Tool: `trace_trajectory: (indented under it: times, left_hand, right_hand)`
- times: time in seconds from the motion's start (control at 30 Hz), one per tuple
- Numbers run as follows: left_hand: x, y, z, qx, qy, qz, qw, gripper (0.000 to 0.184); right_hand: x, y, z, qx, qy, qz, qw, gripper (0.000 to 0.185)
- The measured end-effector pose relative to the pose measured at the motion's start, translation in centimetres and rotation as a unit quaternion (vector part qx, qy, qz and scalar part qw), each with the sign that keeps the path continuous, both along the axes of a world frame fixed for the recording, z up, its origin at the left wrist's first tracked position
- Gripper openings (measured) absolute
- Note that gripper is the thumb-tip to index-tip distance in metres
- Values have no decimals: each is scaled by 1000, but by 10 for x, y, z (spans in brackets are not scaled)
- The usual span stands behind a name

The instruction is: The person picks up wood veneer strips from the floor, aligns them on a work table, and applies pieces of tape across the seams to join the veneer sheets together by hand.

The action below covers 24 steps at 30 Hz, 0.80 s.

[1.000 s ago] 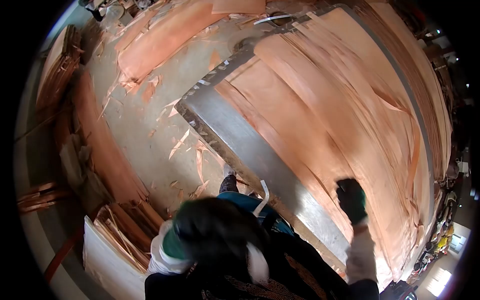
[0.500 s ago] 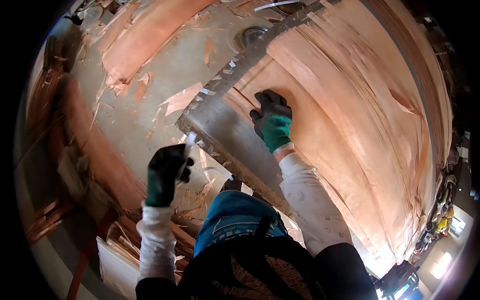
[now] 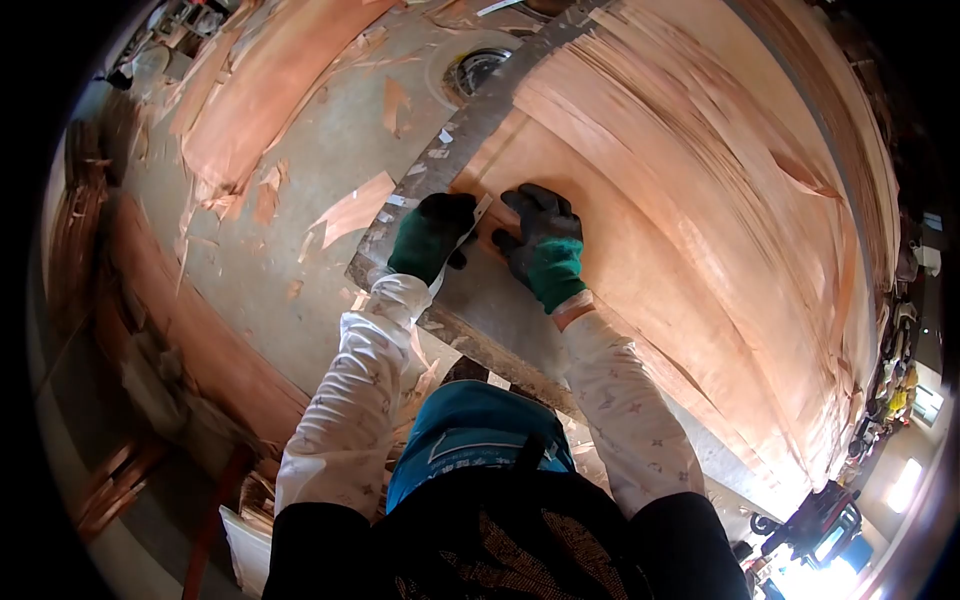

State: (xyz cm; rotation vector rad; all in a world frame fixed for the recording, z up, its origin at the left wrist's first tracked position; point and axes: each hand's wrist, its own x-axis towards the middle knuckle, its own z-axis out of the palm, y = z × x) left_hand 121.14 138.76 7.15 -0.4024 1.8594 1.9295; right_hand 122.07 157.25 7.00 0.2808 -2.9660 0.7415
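Note:
My left hand point(image 3: 430, 235), in a black and green work glove, is closed on a strip of white tape point(image 3: 482, 209). The tape's end sticks out past the fingertips, over the edge of a thin wood veneer sheet point(image 3: 575, 165). Just to its right, my right hand point(image 3: 543, 240) wears the same kind of glove. It lies on the veneer with its fingers apart, pressing on the sheet near a narrow gap. Beneath both hands is a grey metal-topped table point(image 3: 490, 300), and small white tape scraps point(image 3: 438, 153) stick to its border.
More layered veneer point(image 3: 700, 130) covers the table to the right. On the floor at the left lie long veneer sheets point(image 3: 265, 95) and torn pieces point(image 3: 357, 208). A round metal object point(image 3: 478, 70) sits beyond the table's far edge.
My left hand has moved up and right with the tape, from beside the table to the veneer's edge near my right hand. My right hand stays on the sheet.

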Motion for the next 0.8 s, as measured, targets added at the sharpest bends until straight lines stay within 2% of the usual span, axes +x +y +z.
trace_trajectory:
  times: [0.07, 0.17, 0.27, 0.33, 0.37, 0.4, 0.5, 0.57, 0.6, 0.7, 0.8]
  left_hand:
    - [0, -1, -3, 9, 3, 1, 1000, 30]
    - [-1, -1, -6, 7, -18, 1, 1000, 32]
    - [-5, 1, -5, -17, -21, -6, 1000, 32]
    - [-5, 6, 6, -46, -32, -11, 998, 30]
    - [-2, 6, 8, -94, 4, -51, 994, 31]
    - [5, 3, 10, -140, 40, -90, 985, 33]
    - [34, -2, 25, -199, 30, -97, 975, 22]
    - [22, -43, 14, -276, 79, -169, 943, 17]
    - [8, -76, -1, -311, 109, -204, 922, 22]
    - [-32, -126, 32, -414, -106, -73, 901, 24]
    - [4, -165, 28, -277, -35, -63, 958, 30]
  right_hand:
    - [0, 0, 0, -4, 25, 1, 1000, 56]
    - [-1, -1, 5, 12, 8, -1, 1000, 49]
    - [4, -7, -4, 17, 122, 94, 988, 40]
    - [14, -16, -19, 70, 153, 106, 980, 39]
    - [16, -21, -25, 97, 169, 110, 975, 39]
    - [17, -24, -29, 122, 126, 114, 978, 39]
    - [23, -33, -45, 154, 138, 96, 974, 43]
    - [28, -38, -51, 236, 144, 107, 955, 48]
    - [27, -42, -52, 217, 113, 100, 964, 48]
    - [18, -56, -66, 164, 64, 68, 982, 46]
    - [32, -35, -29, 106, 112, 62, 986, 40]
